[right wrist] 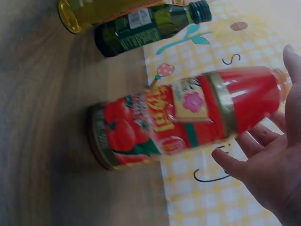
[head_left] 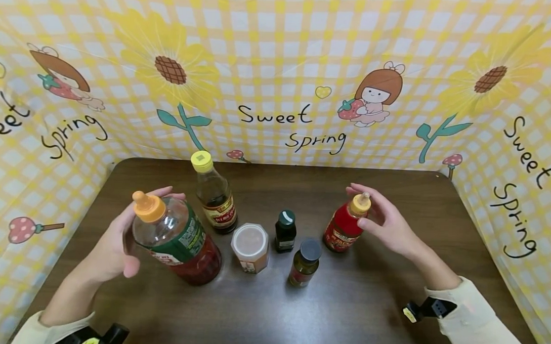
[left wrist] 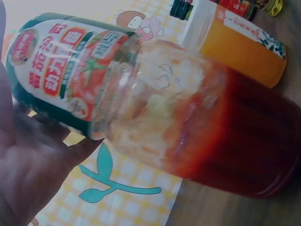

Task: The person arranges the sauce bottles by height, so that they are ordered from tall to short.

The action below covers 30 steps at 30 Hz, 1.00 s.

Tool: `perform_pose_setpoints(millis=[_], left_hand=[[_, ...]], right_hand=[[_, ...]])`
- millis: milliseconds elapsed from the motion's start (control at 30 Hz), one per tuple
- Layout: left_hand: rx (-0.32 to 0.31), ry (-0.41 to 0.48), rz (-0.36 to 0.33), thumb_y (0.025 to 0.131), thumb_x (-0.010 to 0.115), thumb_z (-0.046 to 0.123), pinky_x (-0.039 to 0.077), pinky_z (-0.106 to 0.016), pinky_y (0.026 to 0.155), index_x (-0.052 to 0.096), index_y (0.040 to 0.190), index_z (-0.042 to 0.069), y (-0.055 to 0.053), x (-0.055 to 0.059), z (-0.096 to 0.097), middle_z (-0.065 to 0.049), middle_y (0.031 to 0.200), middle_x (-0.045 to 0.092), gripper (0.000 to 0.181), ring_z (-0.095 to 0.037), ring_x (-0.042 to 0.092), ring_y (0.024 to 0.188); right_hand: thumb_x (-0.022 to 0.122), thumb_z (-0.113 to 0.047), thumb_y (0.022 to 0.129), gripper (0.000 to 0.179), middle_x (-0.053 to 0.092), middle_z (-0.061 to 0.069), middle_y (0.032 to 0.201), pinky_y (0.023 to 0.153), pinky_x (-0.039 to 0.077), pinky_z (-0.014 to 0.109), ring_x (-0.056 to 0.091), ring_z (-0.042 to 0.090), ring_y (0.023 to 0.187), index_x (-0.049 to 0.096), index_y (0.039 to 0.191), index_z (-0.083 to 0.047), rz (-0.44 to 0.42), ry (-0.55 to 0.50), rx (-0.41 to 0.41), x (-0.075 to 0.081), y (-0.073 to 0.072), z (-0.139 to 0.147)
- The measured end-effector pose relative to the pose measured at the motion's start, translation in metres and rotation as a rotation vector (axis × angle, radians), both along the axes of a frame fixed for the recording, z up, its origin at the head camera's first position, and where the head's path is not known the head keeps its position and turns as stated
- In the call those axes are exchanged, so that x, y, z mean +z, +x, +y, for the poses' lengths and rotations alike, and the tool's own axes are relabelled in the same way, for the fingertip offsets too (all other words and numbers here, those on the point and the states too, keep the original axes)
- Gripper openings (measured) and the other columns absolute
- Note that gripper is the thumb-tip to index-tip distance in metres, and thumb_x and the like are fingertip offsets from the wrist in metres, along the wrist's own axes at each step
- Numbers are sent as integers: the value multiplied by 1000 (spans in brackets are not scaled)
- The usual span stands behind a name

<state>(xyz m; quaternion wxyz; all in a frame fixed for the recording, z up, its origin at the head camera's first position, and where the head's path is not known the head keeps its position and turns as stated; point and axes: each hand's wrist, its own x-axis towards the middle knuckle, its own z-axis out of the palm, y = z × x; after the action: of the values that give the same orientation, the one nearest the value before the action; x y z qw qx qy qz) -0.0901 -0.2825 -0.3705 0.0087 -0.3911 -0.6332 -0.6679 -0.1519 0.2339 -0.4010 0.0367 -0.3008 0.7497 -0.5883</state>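
My left hand (head_left: 109, 246) is at the left side of a large squeeze bottle of tomato sauce (head_left: 198, 258) with an orange nozzle cap. Its fingers reach behind the bottle's upper part, while the thumb stands out apart from it. In the left wrist view, red sauce (left wrist: 254, 136) fills the lower part below a green and white label. On the right, a smaller red ketchup bottle (head_left: 343, 229) with a yellow cap stands on the table. My right hand (head_left: 391, 230) is spread about its neck, with the fingers (right wrist: 230, 162) loosely extended beside the bottle.
Between the hands stand a soy sauce bottle (head_left: 219, 205) with a yellow cap, a white-lidded jar (head_left: 251, 247), a small dark green bottle (head_left: 285, 233) and a dark-lidded jar (head_left: 305, 266). A yellow checked cloth (head_left: 270, 65) walls the brown table (head_left: 270, 318) behind and at the sides.
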Motion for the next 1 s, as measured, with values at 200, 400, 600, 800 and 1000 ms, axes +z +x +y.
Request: perform_pose_setpoints(millis=[200, 400, 600, 800, 1000], left_hand=[[-17, 75, -60, 84, 81, 45, 47, -33, 105, 11, 157, -12, 1, -7, 8, -31, 152, 41, 116, -31, 49, 137], [-39, 149, -60, 84, 83, 33, 45, -34, 108, 16, 154, -13, -1, -15, 18, -31, 148, 45, 107, -32, 49, 136], [18, 150, -17, 84, 86, 17, 45, -33, 106, 24, 146, -19, -1, -15, 21, -31, 143, 51, 95, -32, 53, 133], [131, 78, -17, 79, 86, 5, 50, -29, 99, 30, 144, -19, 2, -15, 16, -25, 137, 57, 89, -26, 60, 122], [135, 92, 12, 80, 84, 6, 50, -28, 98, 33, 143, -20, 1, -15, 16, -25, 136, 58, 85, -26, 61, 119]], right_hand=[[67, 9, 92, 65, 55, -2, 146, 104, 46, 23, 52, 15, 134, 39, 151, 5, -25, -54, -14, -12, 1, -10], [63, 12, 92, 58, 59, -1, 141, 103, 46, 24, 56, 12, 128, 42, 146, 8, -33, -88, -46, -27, 3, -17], [63, 8, 95, 45, 62, -2, 134, 102, 47, 23, 60, 15, 123, 49, 137, 6, -24, -101, -82, -35, 6, -22], [64, 9, 93, 43, 64, -4, 129, 101, 47, 22, 60, 15, 120, 50, 133, 5, -25, -89, -114, -36, 6, -24], [66, 9, 93, 43, 64, -3, 128, 101, 47, 22, 60, 15, 120, 50, 133, 5, -18, -87, -123, -39, 4, -26]])
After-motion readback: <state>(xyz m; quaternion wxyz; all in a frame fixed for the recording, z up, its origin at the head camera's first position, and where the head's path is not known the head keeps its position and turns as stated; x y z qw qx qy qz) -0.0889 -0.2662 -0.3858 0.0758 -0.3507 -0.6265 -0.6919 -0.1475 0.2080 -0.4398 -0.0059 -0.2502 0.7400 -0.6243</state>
